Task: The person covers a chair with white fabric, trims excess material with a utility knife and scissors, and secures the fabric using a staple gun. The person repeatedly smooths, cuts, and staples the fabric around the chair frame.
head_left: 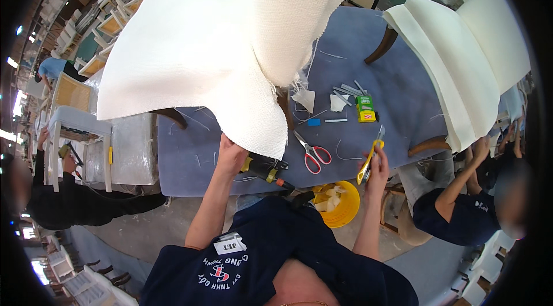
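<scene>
A cream upholstered chair (178, 35) stands on the table in front of me, loose fabric hanging from it with a frayed edge. My left hand (231, 155) is closed on the lower edge of that fabric. In my right hand (377, 169) is a yellow utility knife (363, 172), its blade out and pointing up, away from the fabric. Red-handled scissors (314, 153) lie between my hands. Beside my left hand, partly under the fabric, is a black and yellow staple gun (268, 171) at the table's near edge.
Staple strips (345, 91), a green and yellow box (364, 109), a blue piece (313, 122) and thread scraps lie on the blue-grey table (397, 93). A yellow bucket (345, 211) stands below its edge. Another cream chair (443, 58) is at right, near a co-worker (461, 208). Another person works at left.
</scene>
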Action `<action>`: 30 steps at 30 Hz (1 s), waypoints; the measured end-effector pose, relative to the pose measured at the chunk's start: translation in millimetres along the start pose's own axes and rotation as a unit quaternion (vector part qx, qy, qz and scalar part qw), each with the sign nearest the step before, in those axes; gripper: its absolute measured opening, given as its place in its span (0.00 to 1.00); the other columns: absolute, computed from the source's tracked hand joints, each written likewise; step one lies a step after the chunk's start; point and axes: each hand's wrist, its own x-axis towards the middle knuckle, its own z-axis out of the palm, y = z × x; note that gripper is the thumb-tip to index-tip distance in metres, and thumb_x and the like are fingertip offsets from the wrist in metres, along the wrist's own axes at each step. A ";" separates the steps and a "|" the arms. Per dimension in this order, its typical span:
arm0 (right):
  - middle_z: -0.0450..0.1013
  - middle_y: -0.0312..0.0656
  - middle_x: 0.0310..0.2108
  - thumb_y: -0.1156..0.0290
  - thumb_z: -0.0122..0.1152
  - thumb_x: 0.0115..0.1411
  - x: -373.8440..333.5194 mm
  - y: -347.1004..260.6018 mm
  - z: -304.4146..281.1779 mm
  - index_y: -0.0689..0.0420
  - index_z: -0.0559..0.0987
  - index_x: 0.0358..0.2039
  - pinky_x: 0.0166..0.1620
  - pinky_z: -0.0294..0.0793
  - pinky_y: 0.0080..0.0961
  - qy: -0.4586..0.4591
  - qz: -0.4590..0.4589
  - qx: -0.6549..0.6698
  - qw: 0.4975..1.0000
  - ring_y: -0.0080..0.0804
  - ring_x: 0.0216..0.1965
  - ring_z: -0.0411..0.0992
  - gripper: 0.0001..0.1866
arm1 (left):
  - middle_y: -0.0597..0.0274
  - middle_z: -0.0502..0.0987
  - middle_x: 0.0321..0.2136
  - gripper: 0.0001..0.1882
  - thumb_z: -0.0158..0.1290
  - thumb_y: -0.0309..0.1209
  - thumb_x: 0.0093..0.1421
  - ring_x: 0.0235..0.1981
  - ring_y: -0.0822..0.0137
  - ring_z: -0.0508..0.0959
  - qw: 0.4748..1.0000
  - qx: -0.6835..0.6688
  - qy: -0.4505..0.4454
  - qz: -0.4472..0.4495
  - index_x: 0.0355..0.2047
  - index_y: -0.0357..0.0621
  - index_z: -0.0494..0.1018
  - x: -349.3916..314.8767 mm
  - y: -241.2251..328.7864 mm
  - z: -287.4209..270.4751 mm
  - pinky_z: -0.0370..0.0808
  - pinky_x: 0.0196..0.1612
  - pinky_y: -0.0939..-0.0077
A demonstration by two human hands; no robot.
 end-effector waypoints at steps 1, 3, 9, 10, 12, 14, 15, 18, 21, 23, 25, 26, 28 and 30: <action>0.76 0.48 0.46 0.66 0.54 0.70 0.5 -22.3 24.5 0.54 0.60 0.68 0.35 0.78 0.24 -0.025 -0.002 0.089 0.996 0.26 0.31 0.76 0.28 | 0.48 0.73 0.55 0.34 0.57 0.26 0.56 0.56 0.56 0.75 0.996 -0.050 -0.050 0.053 0.63 0.33 0.61 -3.7 9.3 0.0 0.71 0.58 0.60; 0.78 0.48 0.44 0.63 0.55 0.70 -3.4 -64.6 73.3 0.56 0.64 0.65 0.32 0.79 0.24 -0.068 -0.011 0.266 0.961 0.27 0.30 0.77 0.26 | 0.48 0.66 0.61 0.40 0.55 0.26 0.53 0.63 0.54 0.69 0.985 -0.156 0.002 0.071 0.67 0.35 0.55 -12.7 33.0 38.2 0.66 0.64 0.60; 0.78 0.43 0.42 0.68 0.63 0.66 21.1 -58.4 112.3 0.64 0.76 0.50 0.27 0.70 0.17 -0.098 -0.165 0.074 0.979 0.20 0.23 0.71 0.17 | 0.59 0.69 0.60 0.30 0.55 0.31 0.67 0.59 0.62 0.71 0.988 -0.004 0.131 0.085 0.66 0.41 0.58 21.0 69.4 138.8 0.69 0.61 0.64; 0.78 0.39 0.37 0.75 0.68 0.61 16.6 -65.5 127.0 0.63 0.79 0.46 0.27 0.67 0.13 -0.099 -0.191 0.100 0.971 0.14 0.26 0.69 0.14 | 0.58 0.69 0.58 0.30 0.57 0.27 0.65 0.58 0.63 0.71 0.981 0.005 0.161 0.108 0.65 0.39 0.59 31.7 63.2 141.6 0.69 0.60 0.66; 0.77 0.38 0.36 0.76 0.69 0.60 7.6 -76.9 147.0 0.63 0.78 0.47 0.28 0.69 0.14 -0.099 -0.232 0.094 0.963 0.15 0.28 0.70 0.15 | 0.57 0.71 0.55 0.28 0.57 0.23 0.62 0.54 0.65 0.72 0.967 0.011 0.207 0.149 0.61 0.35 0.62 48.9 47.3 134.8 0.69 0.58 0.68; 0.76 0.37 0.37 0.79 0.69 0.59 4.8 -76.0 149.6 0.63 0.78 0.46 0.34 0.73 0.15 -0.112 -0.254 0.094 0.956 0.19 0.34 0.74 0.14 | 0.56 0.73 0.52 0.24 0.56 0.22 0.62 0.50 0.64 0.74 0.952 0.008 0.243 0.186 0.57 0.32 0.65 59.0 38.0 128.9 0.71 0.55 0.68; 0.75 0.38 0.39 0.79 0.68 0.59 3.6 -76.4 150.5 0.64 0.78 0.46 0.36 0.75 0.16 -0.115 -0.263 0.100 0.953 0.21 0.35 0.75 0.14 | 0.55 0.74 0.51 0.22 0.56 0.22 0.61 0.49 0.64 0.75 0.950 0.069 0.243 0.186 0.56 0.31 0.67 61.2 39.9 123.9 0.71 0.54 0.68; 0.74 0.41 0.45 0.80 0.68 0.59 -5.0 -82.9 154.0 0.65 0.77 0.45 0.46 0.77 0.20 -0.121 -0.252 0.118 0.953 0.26 0.41 0.77 0.14 | 0.54 0.76 0.46 0.18 0.56 0.24 0.59 0.46 0.63 0.75 0.913 0.229 0.247 0.230 0.49 0.28 0.71 68.0 43.5 110.8 0.71 0.52 0.69; 0.74 0.41 0.44 0.80 0.68 0.58 -13.9 -93.4 160.6 0.64 0.77 0.47 0.46 0.78 0.21 -0.126 -0.267 0.126 0.947 0.28 0.41 0.77 0.16 | 0.52 0.76 0.47 0.23 0.61 0.28 0.58 0.48 0.61 0.75 0.889 0.282 0.242 0.267 0.52 0.28 0.70 68.8 36.5 104.5 0.70 0.54 0.67; 0.74 0.41 0.43 0.81 0.69 0.57 -9.8 -97.2 160.5 0.63 0.78 0.46 0.45 0.77 0.20 -0.147 -0.318 0.089 0.932 0.28 0.40 0.78 0.16 | 0.49 0.74 0.50 0.30 0.66 0.31 0.56 0.50 0.61 0.74 0.864 0.370 0.222 0.257 0.54 0.26 0.69 64.8 40.0 102.8 0.70 0.55 0.69; 0.75 0.41 0.42 0.80 0.69 0.57 -14.7 -114.8 166.3 0.63 0.79 0.45 0.45 0.77 0.20 -0.178 -0.337 0.067 0.922 0.27 0.40 0.77 0.15 | 0.47 0.74 0.52 0.34 0.69 0.34 0.55 0.51 0.61 0.75 0.840 0.437 0.204 0.248 0.54 0.25 0.68 55.7 52.4 99.5 0.70 0.56 0.69; 0.76 0.40 0.40 0.79 0.70 0.55 -15.3 -120.1 169.5 0.63 0.80 0.42 0.42 0.76 0.19 -0.176 -0.350 0.072 0.917 0.24 0.38 0.76 0.13 | 0.46 0.75 0.51 0.35 0.70 0.35 0.54 0.51 0.61 0.75 0.831 0.460 0.193 0.248 0.54 0.25 0.69 53.1 62.3 97.9 0.71 0.55 0.69; 0.76 0.40 0.39 0.78 0.71 0.54 -15.1 -129.5 169.5 0.62 0.81 0.41 0.40 0.74 0.19 -0.183 -0.394 0.002 0.901 0.24 0.37 0.76 0.13 | 0.45 0.79 0.45 0.33 0.70 0.36 0.54 0.44 0.60 0.79 0.799 0.515 0.166 0.263 0.52 0.24 0.71 55.9 76.2 62.2 0.75 0.50 0.67; 0.78 0.41 0.37 0.77 0.73 0.53 -18.8 -133.2 172.4 0.60 0.82 0.40 0.37 0.72 0.20 -0.186 -0.397 -0.014 0.899 0.25 0.35 0.75 0.13 | 0.47 0.81 0.40 0.31 0.68 0.37 0.55 0.38 0.62 0.80 0.802 0.540 0.137 0.216 0.53 0.29 0.72 48.5 87.8 57.7 0.76 0.45 0.69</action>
